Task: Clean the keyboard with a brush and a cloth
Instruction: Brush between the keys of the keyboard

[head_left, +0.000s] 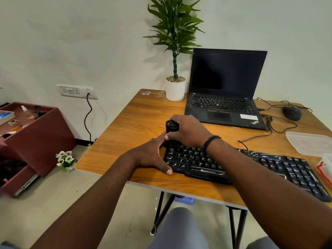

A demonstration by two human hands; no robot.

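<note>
A black keyboard (269, 164) strewn with white specks lies along the near edge of the wooden table (125, 126). My right hand (188, 131) reaches across its upper left corner and grips a black brush (171, 127) by its thick handle; the bristles are hidden under the hand. My left hand (152, 156) rests at the keyboard's left end, fingers spread, thumb on the front corner. No cloth is visible.
An open black laptop (224, 90) stands behind the keyboard, with a potted plant (175, 87) to its left and a mouse (292, 113) with trailing cables to its right. A clear plastic container (310, 142) sits at the right edge. A maroon drawer unit (36, 133) stands on the floor left.
</note>
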